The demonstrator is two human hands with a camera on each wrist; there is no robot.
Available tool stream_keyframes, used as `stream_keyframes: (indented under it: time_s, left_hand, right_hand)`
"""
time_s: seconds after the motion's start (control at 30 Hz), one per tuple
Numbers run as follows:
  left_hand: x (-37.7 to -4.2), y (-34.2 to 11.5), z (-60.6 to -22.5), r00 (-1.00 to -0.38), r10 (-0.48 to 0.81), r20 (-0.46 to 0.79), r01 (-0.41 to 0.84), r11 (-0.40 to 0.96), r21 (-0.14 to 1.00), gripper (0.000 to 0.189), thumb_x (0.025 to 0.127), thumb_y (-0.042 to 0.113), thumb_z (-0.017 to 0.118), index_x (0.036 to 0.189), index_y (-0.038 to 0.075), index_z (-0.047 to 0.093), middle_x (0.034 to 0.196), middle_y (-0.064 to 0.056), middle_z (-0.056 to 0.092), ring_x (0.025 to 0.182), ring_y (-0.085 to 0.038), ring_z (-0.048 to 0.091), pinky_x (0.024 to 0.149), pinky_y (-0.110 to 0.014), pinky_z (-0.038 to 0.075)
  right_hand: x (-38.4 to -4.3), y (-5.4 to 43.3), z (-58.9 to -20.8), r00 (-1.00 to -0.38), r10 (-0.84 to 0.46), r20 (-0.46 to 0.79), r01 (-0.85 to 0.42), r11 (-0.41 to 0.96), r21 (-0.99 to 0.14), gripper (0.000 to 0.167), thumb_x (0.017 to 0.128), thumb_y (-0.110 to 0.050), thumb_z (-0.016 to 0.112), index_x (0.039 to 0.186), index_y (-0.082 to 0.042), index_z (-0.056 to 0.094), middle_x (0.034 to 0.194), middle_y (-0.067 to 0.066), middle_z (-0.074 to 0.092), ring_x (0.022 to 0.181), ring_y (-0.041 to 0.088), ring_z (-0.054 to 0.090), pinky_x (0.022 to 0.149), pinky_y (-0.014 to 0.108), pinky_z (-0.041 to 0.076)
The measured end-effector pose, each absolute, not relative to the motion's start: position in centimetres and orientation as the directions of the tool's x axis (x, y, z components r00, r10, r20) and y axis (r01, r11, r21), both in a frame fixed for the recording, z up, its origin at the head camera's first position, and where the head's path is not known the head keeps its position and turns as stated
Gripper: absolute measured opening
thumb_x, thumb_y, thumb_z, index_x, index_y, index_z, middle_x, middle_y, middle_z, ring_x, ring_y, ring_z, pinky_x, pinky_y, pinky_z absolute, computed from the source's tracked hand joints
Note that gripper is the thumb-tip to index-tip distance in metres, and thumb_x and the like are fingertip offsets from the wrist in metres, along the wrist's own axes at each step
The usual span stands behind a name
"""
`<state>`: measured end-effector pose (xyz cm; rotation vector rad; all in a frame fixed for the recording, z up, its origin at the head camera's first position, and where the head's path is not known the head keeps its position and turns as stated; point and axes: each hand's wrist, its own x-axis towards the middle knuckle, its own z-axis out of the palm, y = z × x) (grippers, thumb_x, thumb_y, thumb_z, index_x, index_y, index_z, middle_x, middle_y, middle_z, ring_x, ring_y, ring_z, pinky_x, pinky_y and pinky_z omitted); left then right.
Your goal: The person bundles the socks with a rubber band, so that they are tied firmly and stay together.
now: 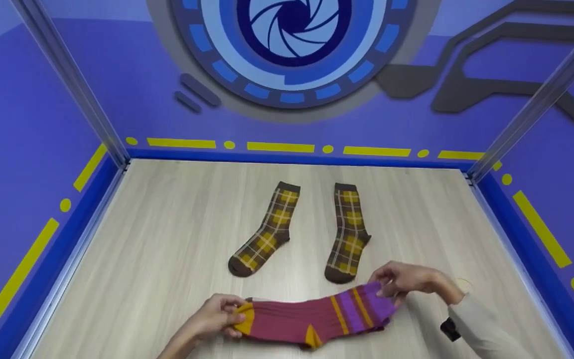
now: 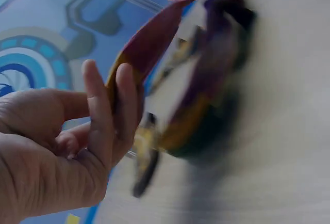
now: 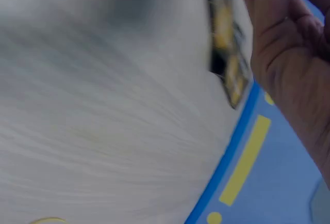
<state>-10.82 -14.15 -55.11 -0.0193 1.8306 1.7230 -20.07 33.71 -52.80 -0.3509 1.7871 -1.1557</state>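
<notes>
A maroon sock (image 1: 287, 321) with a yellow toe and heel and a purple, yellow-striped cuff is stretched sideways near the front of the table. My left hand (image 1: 215, 314) pinches its yellow toe. At the other end my right hand (image 1: 402, 279) grips the purple cuff. The left wrist view shows the held sock raised, with a blurred second sock (image 2: 193, 97) in purple, yellow and dark green below it. That second one is mostly hidden in the head view. In the right wrist view the right hand (image 3: 294, 53) shows only in part, its fingertips out of frame.
Two brown and yellow plaid socks lie flat beyond my hands, a left one (image 1: 269, 229) and a right one (image 1: 349, 229), cuffs toward the back wall. Blue panels (image 1: 117, 99) with metal corner posts enclose the wooden table (image 1: 167, 224) at the back and sides.
</notes>
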Motion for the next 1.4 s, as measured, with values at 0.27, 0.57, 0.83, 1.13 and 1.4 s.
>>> stream_keyframes:
  time_s: [0.27, 0.57, 0.83, 1.13, 1.4]
  left_hand:
    - [-11.1, -14.0, -56.4, -0.836, 0.324, -0.442, -0.323, 0.359, 0.875, 0.02, 0.092, 0.003, 0.07, 0.112, -0.002, 0.067, 0.069, 0.001, 0.064, 0.05, -0.006, 0.059, 0.043, -0.017, 0.046]
    - [-11.4, -14.3, -56.3, -0.886, 0.312, -0.344, -0.178, 0.456, 0.872, 0.014, 0.09, 0.01, 0.074, 0.101, 0.003, 0.07, 0.067, 0.003, 0.062, 0.054, -0.008, 0.055, 0.05, -0.02, 0.044]
    - [-14.1, -10.7, -53.5, -0.92, 0.373, -0.119, 0.107, 0.533, 0.839, 0.025, 0.092, 0.017, 0.072, 0.11, 0.0, 0.07, 0.088, -0.009, 0.072, 0.072, -0.015, 0.062, 0.061, -0.023, 0.047]
    - [-17.0, -0.6, -53.8, -0.77, 0.607, -0.197, 0.216, 0.539, 0.814, 0.05, 0.092, 0.019, 0.072, 0.138, 0.005, 0.06, 0.098, -0.011, 0.076, 0.082, -0.018, 0.071, 0.076, -0.024, 0.053]
    - [-17.1, 4.6, -55.9, -0.781, 0.582, -0.228, 0.265, 0.639, 0.722, 0.047, 0.088, 0.026, 0.075, 0.133, 0.015, 0.067, 0.083, 0.005, 0.071, 0.072, -0.003, 0.058, 0.068, -0.021, 0.048]
  right_hand:
    - [-19.3, 32.9, -54.2, -0.626, -0.571, -0.531, 0.12, 0.602, -0.789, 0.024, 0.095, 0.0, 0.065, 0.118, 0.003, 0.065, 0.086, 0.004, 0.062, 0.058, 0.008, 0.064, 0.053, 0.022, 0.056]
    - [-19.8, 33.1, -54.2, -0.645, -0.553, -0.528, 0.078, 0.639, -0.765, 0.02, 0.096, -0.009, 0.068, 0.114, -0.001, 0.069, 0.088, 0.012, 0.068, 0.067, 0.016, 0.068, 0.056, 0.028, 0.057]
    - [-24.4, 33.9, -52.7, -0.781, -0.502, -0.372, -0.078, 0.669, -0.739, 0.027, 0.101, -0.006, 0.056, 0.122, 0.007, 0.065, 0.096, 0.026, 0.071, 0.078, 0.025, 0.068, 0.064, 0.037, 0.056]
    - [-31.7, 32.1, -54.1, -0.927, -0.3, -0.226, -0.044, 0.685, -0.727, 0.046, 0.102, -0.005, 0.052, 0.145, 0.01, 0.047, 0.12, 0.035, 0.063, 0.089, 0.038, 0.071, 0.077, 0.049, 0.061]
    - [-33.7, 29.5, -57.4, -0.964, -0.205, -0.169, -0.056, 0.777, -0.626, 0.055, 0.095, -0.017, 0.072, 0.143, 0.003, 0.054, 0.087, 0.016, 0.064, 0.069, 0.02, 0.059, 0.062, 0.03, 0.049]
